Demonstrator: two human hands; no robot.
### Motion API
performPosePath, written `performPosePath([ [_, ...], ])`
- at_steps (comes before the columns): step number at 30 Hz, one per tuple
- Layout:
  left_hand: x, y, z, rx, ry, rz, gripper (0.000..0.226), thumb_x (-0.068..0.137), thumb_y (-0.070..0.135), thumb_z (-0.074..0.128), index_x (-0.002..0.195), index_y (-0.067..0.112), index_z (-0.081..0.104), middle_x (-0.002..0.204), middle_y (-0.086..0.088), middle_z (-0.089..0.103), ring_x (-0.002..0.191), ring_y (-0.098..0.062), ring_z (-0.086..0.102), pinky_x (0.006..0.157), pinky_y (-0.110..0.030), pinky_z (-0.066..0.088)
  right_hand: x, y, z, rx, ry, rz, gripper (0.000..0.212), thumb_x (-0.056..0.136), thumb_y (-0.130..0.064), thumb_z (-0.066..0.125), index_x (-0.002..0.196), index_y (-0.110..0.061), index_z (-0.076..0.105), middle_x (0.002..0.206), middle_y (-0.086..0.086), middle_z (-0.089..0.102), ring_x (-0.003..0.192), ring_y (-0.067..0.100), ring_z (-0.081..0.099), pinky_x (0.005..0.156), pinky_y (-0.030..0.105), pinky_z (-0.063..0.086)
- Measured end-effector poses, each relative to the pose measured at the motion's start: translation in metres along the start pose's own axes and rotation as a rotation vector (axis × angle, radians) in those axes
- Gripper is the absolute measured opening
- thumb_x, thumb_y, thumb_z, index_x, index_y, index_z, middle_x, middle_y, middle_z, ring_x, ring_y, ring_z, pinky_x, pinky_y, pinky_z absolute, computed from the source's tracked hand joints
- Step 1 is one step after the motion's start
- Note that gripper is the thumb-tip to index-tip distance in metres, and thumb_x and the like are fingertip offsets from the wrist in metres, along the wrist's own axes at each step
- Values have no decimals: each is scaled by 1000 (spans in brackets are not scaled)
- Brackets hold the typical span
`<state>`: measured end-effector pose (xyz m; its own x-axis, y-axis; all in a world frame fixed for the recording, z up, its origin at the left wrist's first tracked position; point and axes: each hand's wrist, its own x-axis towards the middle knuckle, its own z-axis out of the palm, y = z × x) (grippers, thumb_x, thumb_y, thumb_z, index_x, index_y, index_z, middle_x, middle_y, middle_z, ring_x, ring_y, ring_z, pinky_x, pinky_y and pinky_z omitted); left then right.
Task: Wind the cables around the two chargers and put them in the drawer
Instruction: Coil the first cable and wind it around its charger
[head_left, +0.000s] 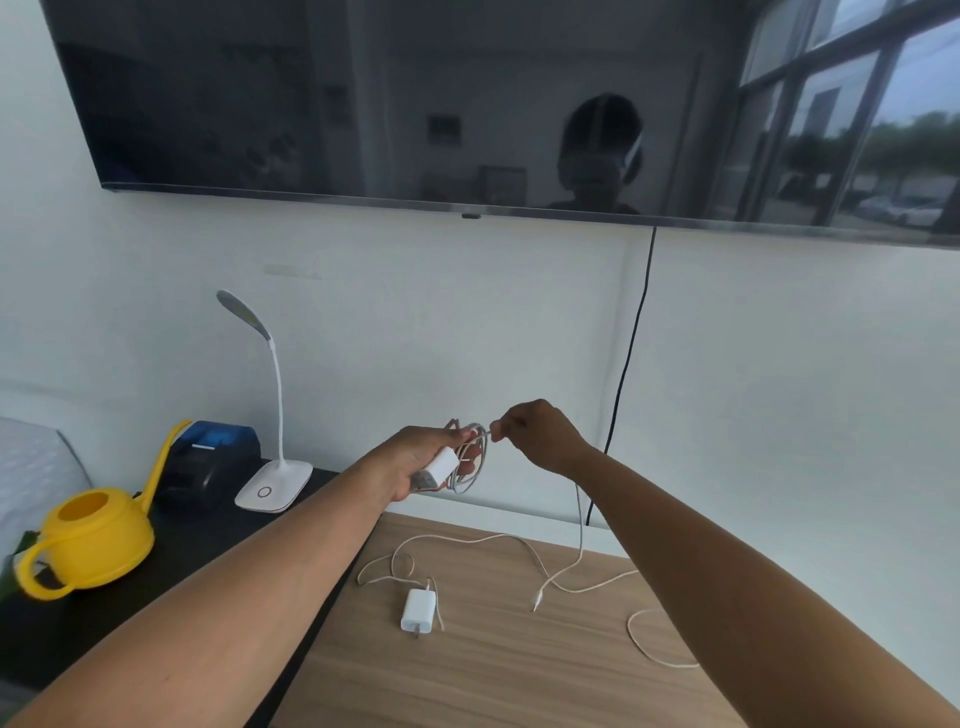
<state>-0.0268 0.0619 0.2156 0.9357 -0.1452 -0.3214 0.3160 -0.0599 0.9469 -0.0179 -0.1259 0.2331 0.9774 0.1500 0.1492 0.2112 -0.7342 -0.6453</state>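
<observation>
White charger (441, 462) sits in left hand (408, 457) — right fingers (500, 431) pinch its cable (579, 525).

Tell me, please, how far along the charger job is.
Done: nothing is finished yet. In hand: the left hand holds the first charger with its grey cable partly looped; the right hand pinches that cable, whose tail hangs down to the table. Left: the second charger lies on the table, its white cable sprawled loose. No drawer is in view.
</observation>
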Motion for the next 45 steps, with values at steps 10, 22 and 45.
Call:
performPosePath([
  [10,-3,1,-3,33,-162,-20,27,86,34,71,101,12,69,77,2,69,67,-13,68,46,-21,39,1,18,-10,-21,149,97,11,87,-29,65,77,-32,70,83,-11,66,83,16,63,71,30,48],
  [22,-7,2,-24,-164,-116,-44,20,88,32,69,88,13,65,76,-1,66,57,-9,67,37,-16,38,-4,55,-21,-53,256,264,24,91,-17,52,86,-31,71,101,-6,71,91,20,64,73,28,47],
  [45,-14,-7,-14,-42,-120,155,17,88,24,69,95,9,70,83,-2,71,64,-10,69,39,-19,39,-13,40,21,409,-392,608,16,92,-9,53,77,-5,59,61,5,50,40,10,32,39,15,22],
])
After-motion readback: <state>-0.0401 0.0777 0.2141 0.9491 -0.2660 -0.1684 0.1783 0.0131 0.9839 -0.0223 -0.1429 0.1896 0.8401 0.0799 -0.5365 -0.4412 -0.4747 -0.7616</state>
